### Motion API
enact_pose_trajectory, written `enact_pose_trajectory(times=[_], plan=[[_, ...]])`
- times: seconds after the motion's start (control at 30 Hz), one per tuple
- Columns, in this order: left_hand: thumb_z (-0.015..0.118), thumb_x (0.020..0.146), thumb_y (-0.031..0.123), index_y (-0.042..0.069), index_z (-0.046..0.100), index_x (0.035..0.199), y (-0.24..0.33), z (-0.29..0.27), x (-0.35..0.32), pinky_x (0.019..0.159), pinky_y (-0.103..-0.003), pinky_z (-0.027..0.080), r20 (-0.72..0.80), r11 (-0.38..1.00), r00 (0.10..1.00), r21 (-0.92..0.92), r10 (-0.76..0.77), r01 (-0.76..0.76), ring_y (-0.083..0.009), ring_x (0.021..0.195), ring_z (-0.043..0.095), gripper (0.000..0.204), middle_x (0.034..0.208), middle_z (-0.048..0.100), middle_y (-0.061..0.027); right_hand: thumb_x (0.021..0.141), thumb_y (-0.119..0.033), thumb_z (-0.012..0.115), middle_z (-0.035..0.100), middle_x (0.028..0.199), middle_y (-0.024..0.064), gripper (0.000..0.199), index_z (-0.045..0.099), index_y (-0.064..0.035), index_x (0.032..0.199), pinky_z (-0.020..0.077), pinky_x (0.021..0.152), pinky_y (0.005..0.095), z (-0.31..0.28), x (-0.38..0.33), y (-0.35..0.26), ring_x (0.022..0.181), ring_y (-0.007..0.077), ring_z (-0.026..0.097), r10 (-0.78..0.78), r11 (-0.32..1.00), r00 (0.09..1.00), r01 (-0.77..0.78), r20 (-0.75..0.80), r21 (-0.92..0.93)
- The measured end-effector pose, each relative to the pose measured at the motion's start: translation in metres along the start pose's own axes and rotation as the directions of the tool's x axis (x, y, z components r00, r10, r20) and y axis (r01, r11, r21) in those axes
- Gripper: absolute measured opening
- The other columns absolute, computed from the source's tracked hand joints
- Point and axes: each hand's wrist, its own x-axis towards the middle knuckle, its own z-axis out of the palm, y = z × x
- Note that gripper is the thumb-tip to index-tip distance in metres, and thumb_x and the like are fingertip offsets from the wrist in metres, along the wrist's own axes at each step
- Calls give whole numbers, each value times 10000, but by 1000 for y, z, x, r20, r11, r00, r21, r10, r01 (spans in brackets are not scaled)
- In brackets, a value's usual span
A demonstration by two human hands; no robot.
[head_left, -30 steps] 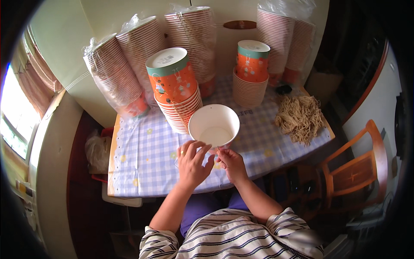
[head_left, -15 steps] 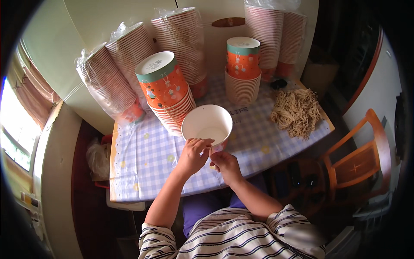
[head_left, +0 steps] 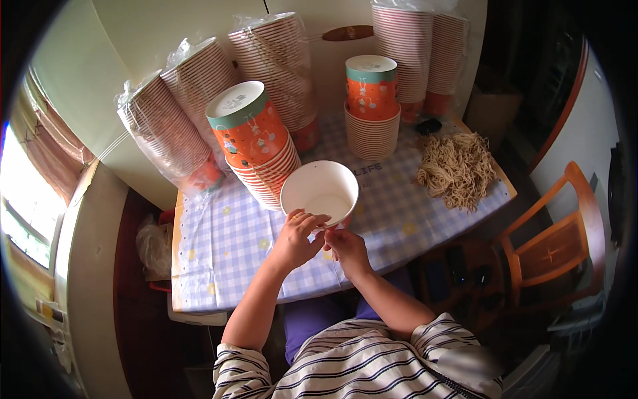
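Observation:
A white-lined paper bucket (head_left: 319,183) stands open side up near the table's front edge, tilted slightly toward me. My left hand (head_left: 300,236) grips its near rim, index finger over the edge and thumb below. Close against it, my right hand (head_left: 347,251) pinches at the bucket's near side with fingertips together. What looks like a thin pale string hangs below the right fingers; most of it is hidden. To the right lies a tangled heap of beige strings (head_left: 458,171).
Orange and green paper buckets (head_left: 252,133) are stacked upside down behind the left hand, with another stack (head_left: 372,100) further back. Plastic-wrapped stacks (head_left: 276,73) line the wall. A checked cloth (head_left: 226,266) covers the table. A wooden chair (head_left: 551,246) stands at right.
My right hand has shifted slightly up toward the bucket's rim, its fingers drawn closer together. The left hand stays on the rim.

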Motion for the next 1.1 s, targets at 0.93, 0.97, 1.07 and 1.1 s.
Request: enact_pose_trajectory(times=[0.93, 0.97, 1.07, 1.1], plan=[[673, 712, -22, 72, 632, 930, 18, 20, -37, 806, -385, 424, -398, 981, 917, 174, -14, 91, -272, 920, 586, 242, 911, 633, -65, 843, -123, 674, 659, 740, 22, 121, 655, -19, 901, 451, 562, 226, -8, -12, 5, 611, 52, 552, -300, 908, 949, 316, 101, -274], [673, 712, -22, 72, 632, 930, 15, 19, -36, 806, -385, 424, -399, 981, 917, 174, -14, 90, -272, 920, 586, 242, 911, 633, -65, 843, -123, 674, 659, 740, 22, 121, 655, -19, 901, 451, 562, 226, -9, -11, 2, 611, 52, 552, -300, 908, 948, 317, 102, -274], [672, 712, -18, 81, 634, 930, 9, 18, -34, 803, -382, 423, -374, 988, 927, 140, -13, 70, -270, 923, 584, 243, 914, 628, -61, 862, -159, 664, 648, 744, 12, 145, 652, -23, 913, 443, 575, 221, -11, -12, -7, 637, 54, 557, -249, 936, 965, 262, 86, -236], [672, 711, -17, 85, 636, 929, 9, 17, -33, 802, -380, 423, -357, 988, 934, 135, -15, 67, -267, 922, 582, 243, 913, 625, -59, 877, -159, 646, 654, 778, 18, 156, 643, -19, 944, 430, 583, 210, -13, -11, -8, 661, 50, 553, -230, 953, 971, 239, 70, -188]])
